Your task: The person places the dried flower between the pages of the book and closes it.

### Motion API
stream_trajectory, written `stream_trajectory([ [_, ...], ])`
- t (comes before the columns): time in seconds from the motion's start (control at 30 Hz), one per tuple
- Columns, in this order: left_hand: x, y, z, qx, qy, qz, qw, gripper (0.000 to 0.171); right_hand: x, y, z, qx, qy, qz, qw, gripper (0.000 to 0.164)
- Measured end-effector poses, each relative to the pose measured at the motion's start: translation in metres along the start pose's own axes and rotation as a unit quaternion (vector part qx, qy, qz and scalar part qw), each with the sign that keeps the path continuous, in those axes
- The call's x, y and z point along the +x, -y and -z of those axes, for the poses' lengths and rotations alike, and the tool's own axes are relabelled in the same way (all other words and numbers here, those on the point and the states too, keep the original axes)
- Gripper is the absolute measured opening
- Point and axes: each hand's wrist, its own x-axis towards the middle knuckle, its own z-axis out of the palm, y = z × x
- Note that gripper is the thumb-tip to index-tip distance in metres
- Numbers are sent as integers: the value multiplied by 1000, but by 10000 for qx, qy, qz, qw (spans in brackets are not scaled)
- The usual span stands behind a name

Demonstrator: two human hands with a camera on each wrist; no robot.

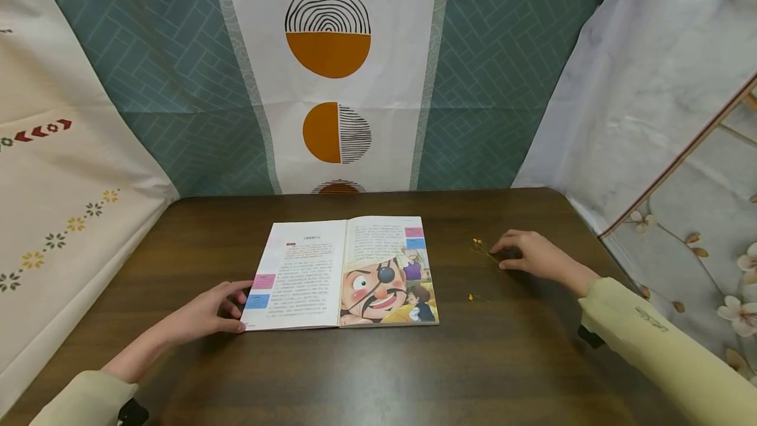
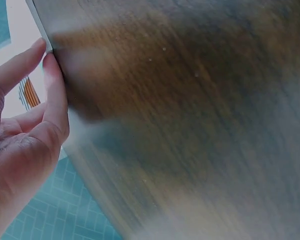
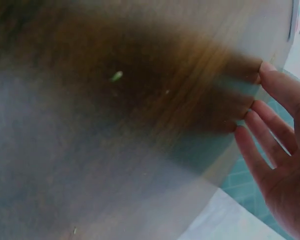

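Observation:
An open picture book [image 1: 307,275] lies on the dark wooden table [image 1: 390,373], a cartoon pirate on its right page. My left hand [image 1: 208,309] holds the book's left edge, thumb by the near corner. In the left wrist view, thumb and fingertip [image 2: 50,61] meet right at the book's corner. To the right of the book is a thin sprig with small yellow flowers [image 1: 478,242]. Over its stem end hovers my right hand [image 1: 535,254], thumb and fingers apart. The right wrist view shows those fingers spread, their tips [image 3: 238,131] close over the table.
A small yellow flower bit [image 1: 471,297] lies between book and right hand. Behind the table hangs a teal and white curtain [image 1: 349,91]. Patterned cloths drape the left side [image 1: 65,183] and right side [image 1: 656,150].

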Motion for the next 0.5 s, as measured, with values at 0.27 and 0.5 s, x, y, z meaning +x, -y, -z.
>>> stream_trajectory([
  [0.27, 1, 2, 1, -53, 23, -10, 10000, 87, 3, -4, -3, 19, -297, 37, 9996, 22],
  [0.5, 1, 3, 0, -90, 79, -70, 9999, 85, 7, -10, -6, -82, -407, 11, 9991, 18],
])
